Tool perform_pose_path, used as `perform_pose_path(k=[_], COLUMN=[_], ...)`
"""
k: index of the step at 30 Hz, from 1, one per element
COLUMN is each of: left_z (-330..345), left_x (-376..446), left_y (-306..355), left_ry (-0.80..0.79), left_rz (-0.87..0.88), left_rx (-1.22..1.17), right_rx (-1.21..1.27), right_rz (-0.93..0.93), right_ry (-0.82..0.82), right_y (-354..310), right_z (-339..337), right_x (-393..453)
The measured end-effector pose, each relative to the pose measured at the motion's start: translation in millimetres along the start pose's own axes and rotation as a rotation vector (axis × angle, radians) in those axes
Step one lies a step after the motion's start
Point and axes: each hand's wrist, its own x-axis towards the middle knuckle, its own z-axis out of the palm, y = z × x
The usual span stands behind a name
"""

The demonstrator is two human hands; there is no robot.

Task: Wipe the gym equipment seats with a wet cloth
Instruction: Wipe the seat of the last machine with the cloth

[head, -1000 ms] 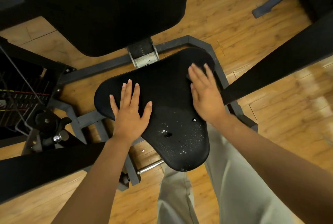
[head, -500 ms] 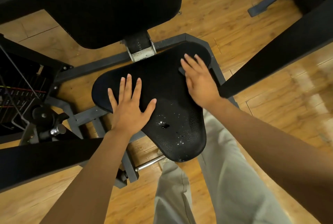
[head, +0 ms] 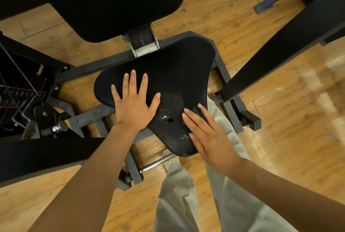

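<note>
Only one black seat [head: 173, 74] shows, mounted on the grey frame [head: 104, 65] below the one back pad [head: 104, 2], with water droplets [head: 166, 116] near its narrow front. Two hands: left hand [head: 134, 104] spread flat on the seat's left side; right hand [head: 209, 134] flat, fingers straight, on a dark cloth [head: 197, 112] at the seat's right front edge.

The right hand [head: 211, 134] has slid from the upper right lobe of the black seat [head: 179, 67], where it lay a second ago, down to the seat's lower right edge, near the narrow front tip. A dark cloth [head: 197, 112] shows just under its fingers. The upper right lobe is now uncovered. The wet patch [head: 170, 112] with bright droplets in the middle of the seat now lies just left of that hand.
</note>
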Motion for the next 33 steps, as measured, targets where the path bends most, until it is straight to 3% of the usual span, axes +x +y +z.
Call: perform_pose_path(k=[6, 11, 15, 20, 27, 33], left_z=[4.4, 9.1, 9.6, 8.6, 11.6, 16.1], left_x=[-0.9, -2.7, -3.8, -4.7, -4.6, -5.7], left_y=[-6.9, -22.5, -28.5, -28.8, -29.7, -30.0], left_ry=[0.038, 0.087, 0.074, 0.062, 0.071, 0.104], left_rz=[0.021, 0.091, 0.1, 0.086, 0.092, 0.101], left_rx=[-0.108, -0.203, -0.209, -0.185, -0.185, -0.193], right_rx=[0.006, 0.094, 0.077, 0.109, 0.033, -0.037], right_rz=[-0.061, 0.058, 0.154, 0.147, -0.043, -0.103], right_ry=[-0.041, 0.048, 0.027, 0.077, 0.084, 0.129], right_y=[9.2, 31.2, 46.6, 18.4, -12.6, -15.7], right_z=[-0.3, -0.4, 1.2, 2.7, 14.3, 24.4], right_x=[-1.6, 79.4, 128.8, 82.6, -8.6, -14.9])
